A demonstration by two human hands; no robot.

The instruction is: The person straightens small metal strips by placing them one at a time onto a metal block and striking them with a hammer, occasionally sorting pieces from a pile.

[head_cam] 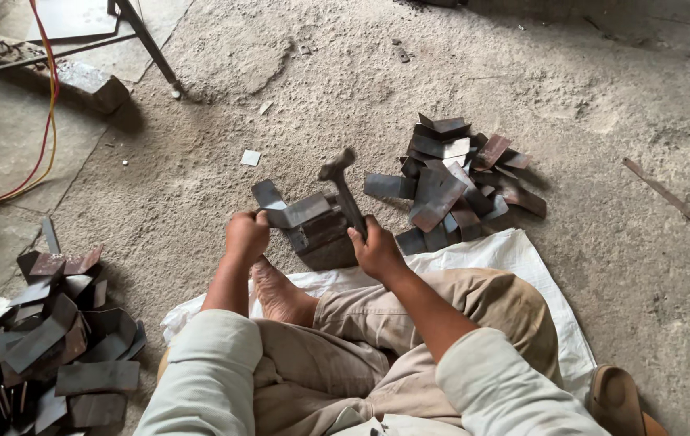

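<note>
Dusty floor | two strip piles | left hand – grip holding one bent strip | right hand – grip holding one hammer

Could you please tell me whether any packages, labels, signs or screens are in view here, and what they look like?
No labels, signs or screens show.
White woven sack: flattened on the floor beneath the seated person, plain, rectangular.
Small pale scrap: on the sandy floor above the hands, squarish, blank.

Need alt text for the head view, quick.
A seated person's left hand holds a bent metal strip on a block, while the right hand grips a hammer. Piles of strips lie ahead and at left.
</note>
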